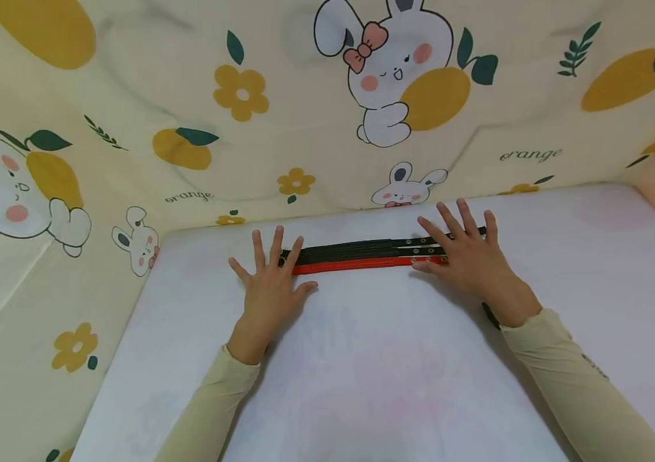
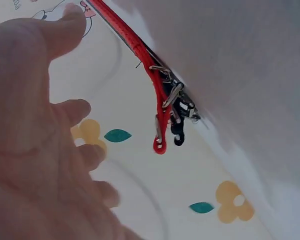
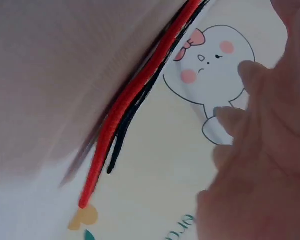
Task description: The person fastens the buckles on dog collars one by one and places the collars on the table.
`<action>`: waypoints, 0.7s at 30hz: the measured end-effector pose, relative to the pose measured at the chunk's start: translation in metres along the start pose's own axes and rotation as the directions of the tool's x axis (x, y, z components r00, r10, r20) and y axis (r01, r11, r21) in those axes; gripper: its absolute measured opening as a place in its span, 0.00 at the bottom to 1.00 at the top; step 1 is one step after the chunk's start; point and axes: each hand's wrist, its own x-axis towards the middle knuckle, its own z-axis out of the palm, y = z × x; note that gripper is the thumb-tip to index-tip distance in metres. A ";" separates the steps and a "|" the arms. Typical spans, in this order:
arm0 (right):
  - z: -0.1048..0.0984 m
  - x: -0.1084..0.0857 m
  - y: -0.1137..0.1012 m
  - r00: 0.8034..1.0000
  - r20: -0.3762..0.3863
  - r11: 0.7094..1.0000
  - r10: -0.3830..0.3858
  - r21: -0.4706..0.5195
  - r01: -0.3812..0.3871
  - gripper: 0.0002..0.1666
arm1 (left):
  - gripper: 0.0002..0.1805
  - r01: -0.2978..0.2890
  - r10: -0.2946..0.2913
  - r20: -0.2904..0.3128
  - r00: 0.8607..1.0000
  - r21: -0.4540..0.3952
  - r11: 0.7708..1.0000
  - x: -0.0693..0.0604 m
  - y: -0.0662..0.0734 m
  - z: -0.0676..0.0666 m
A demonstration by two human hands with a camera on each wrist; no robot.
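- Left hand (image 1: 270, 292): fingers spread, thumb out, at left end of straps. Pinching nothing.
- Right hand (image 1: 472, 263): fingers spread too, over right end, hiding part of it. Pinching nothing.
- Light fingertip contact with straps: cannot tell for either hand.
- Red strap (image 1: 350, 264): far part of white table (image 1: 362, 366), between the hands, running left to right; nearest of the bundle.
- Black straps (image 1: 345, 249): just beyond the red one, side by side, roughly parallel, very close together. Two rows show at the right.
- Metal eyelets (image 1: 423, 240) toward right end; metal buckles (image 2: 173, 95) bunched at left end, some overlapping.
- Right wrist view: red tip (image 3: 83, 204) and black tip (image 3: 110, 171) not together, slightly fanned.
- Patterned cloth (image 1: 154, 51) rises behind far edge; bunny and orange prints.
- Handling, my judgement: work both ends together, light even pressure, so the row stays straight. Fingertips flat on strap bodies, not on buckles; metal probably rocks and twists the strap.
- Nudge red against black from the near side; straps look bendy, so pushing one end alone would likely bow the middle.
- Lift hands straight up; a finger hooked in a buckle could drag the row.
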 end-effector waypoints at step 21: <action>-0.059 -0.020 0.084 0.978 0.162 0.959 0.134 0.227 -0.169 0.35 | 0.28 -0.001 0.019 0.077 0.997 -0.233 0.972 0.009 -0.055 -0.025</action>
